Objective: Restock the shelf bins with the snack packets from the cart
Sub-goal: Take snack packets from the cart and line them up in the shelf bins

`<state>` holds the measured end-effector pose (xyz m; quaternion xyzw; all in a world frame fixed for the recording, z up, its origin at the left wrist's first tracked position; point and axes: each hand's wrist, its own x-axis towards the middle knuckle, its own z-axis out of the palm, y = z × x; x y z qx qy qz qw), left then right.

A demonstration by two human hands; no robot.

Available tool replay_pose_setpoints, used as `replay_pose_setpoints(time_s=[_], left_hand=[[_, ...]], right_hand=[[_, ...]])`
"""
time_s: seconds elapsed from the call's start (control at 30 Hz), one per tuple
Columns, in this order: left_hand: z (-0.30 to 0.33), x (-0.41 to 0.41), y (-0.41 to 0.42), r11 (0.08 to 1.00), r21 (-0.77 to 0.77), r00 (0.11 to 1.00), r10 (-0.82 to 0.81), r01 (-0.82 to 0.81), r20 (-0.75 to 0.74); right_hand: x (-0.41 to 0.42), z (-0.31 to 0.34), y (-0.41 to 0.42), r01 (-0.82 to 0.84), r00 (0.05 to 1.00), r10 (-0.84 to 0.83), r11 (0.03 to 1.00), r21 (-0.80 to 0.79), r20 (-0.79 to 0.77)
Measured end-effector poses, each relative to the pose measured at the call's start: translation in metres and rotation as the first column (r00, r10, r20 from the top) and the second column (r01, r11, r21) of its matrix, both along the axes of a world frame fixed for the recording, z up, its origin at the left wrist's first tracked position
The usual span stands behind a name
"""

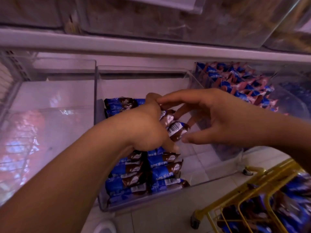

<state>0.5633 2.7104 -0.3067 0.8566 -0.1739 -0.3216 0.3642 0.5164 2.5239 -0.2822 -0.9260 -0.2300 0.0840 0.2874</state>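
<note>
Above a clear middle shelf bin [210, 179], my left hand [144, 126] grips a small bunch of blue-and-brown snack packets [175, 127], barcode side up. My right hand [218, 118] reaches in from the right with its fingers spread around the packets' ends, thumb tip touching the lowest one. Several matching packets [144, 175] lie stacked in rows along the bin's left side, and more [119, 105] lie at its back. The bin's right half shows bare floor.
A neighbouring bin [239, 84] on the right holds many blue-and-pink packets. The clear bin [50, 115] on the left shows only reflections. A gold wire cart [244, 199] with more blue packets stands at the lower right. Shelf rail and upper bins run overhead.
</note>
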Motion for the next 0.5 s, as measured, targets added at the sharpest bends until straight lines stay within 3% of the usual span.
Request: replay_pose_setpoints(time_s=[0.23, 0.37, 0.5], left_hand=[[-0.003, -0.005, -0.013, 1.0, 0.016, 1.0, -0.017, 0.018, -0.015], [-0.005, -0.012, -0.013, 0.992, -0.126, 0.995, -0.023, 0.011, -0.098], [-0.005, -0.014, -0.01, 0.937, -0.343, 0.935, -0.06, -0.068, -0.349]], right_hand=[[0.004, 0.01, -0.003, 0.035, 0.997, -0.039, 0.998, -0.053, -0.06], [-0.006, 0.01, -0.006, 0.031, 0.994, -0.035, 0.999, -0.035, -0.103], [-0.016, 0.011, -0.014, 0.074, 0.982, -0.052, 0.99, 0.116, -0.181]])
